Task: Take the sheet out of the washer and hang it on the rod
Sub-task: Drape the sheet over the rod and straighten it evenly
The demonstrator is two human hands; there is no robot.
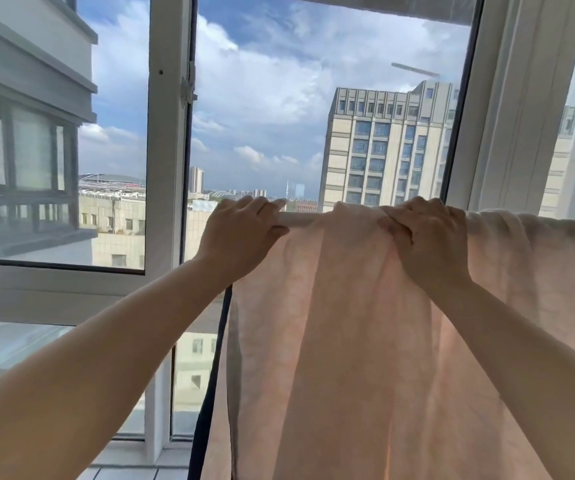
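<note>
Window (pixel 171 140) behind | left hand (pixel 241 233) grips rod (pixel 296 218) | right hand (pixel 428 237) fingers pinch sheet (pixel 348 323)

Thin matt cloth, softly creased and faintly translucent: sheet (pixel 365 323). Smooth, pale, slightly glossy: rod (pixel 298 218). Clear glass set in smooth white frame: window (pixel 166 140).

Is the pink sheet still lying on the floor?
No, the pale pink cloth sheet hangs over the white round rod, with the left hand and right hand up there.
</note>
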